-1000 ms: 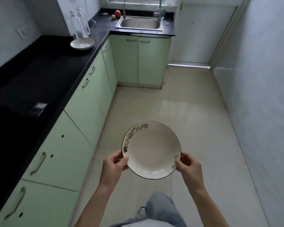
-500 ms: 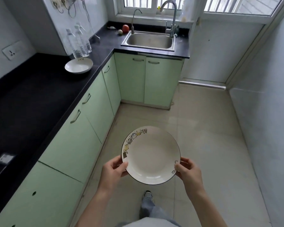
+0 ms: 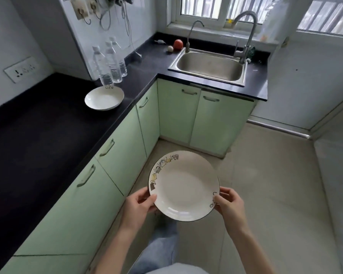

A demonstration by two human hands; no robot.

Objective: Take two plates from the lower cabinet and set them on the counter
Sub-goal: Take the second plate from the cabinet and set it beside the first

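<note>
1. Compared with the earlier frames, more of the far end of the kitchen is taken in from the head view: the window and wall sockets are now seen, and the sink [image 3: 208, 66] sits lower in the frame, while the held plate [image 3: 183, 185] is kept in much the same place before the body.

2. The held plate is gripped at opposite edges: the left hand [image 3: 139, 206] is closed on its left rim, thumb on top, and the right hand [image 3: 229, 204] is closed on its right rim. It is carried roughly level above the floor [image 3: 265, 184], well apart from the counter [image 3: 38, 135].

3. A first plate [image 3: 104, 98] is already set on the counter, just in front of the water bottles [image 3: 110, 62]; the task is judged about half done.

4. For the step in hand, the held plate is best kept level, carried left over the counter edge, and lowered flat onto bare surface beside the first plate, without the rims being knocked together or the bottles being touched.

5. The counter is dark, flat and largely bare, so ample room is offered. Pale green cabinets [image 3: 111, 175] are shut beneath it.
</note>
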